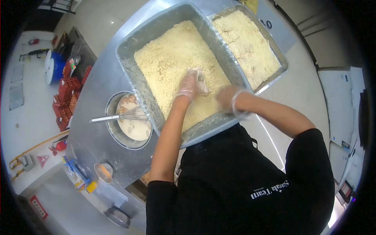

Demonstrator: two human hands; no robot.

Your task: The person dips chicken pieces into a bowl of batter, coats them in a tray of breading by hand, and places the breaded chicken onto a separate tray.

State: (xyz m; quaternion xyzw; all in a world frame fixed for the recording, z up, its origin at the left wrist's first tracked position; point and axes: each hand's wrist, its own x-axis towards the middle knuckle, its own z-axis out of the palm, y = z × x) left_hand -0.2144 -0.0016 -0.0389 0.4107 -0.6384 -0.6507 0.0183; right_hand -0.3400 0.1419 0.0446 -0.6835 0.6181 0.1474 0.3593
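Observation:
A deep grey tub holds a thick bed of pale yellow breadcrumbs. My left hand, in a clear plastic glove, is down among the crumbs, its fingers closed on a whitish, batter-coated piece of food. What the piece is under its coating cannot be made out. Close by on the right, over the crumbs near the tub's wall, my right hand is gloved too, and motion smears its fingers. Left of the tub stands a metal bowl of white batter with pieces in it; a whisk lies across it.
A metal tray heaped with crumbs adjoins the tub on the right. The steel table carries a small bowl and a blue-and-yellow box. Red egg trays and a blue bucket stand at far left.

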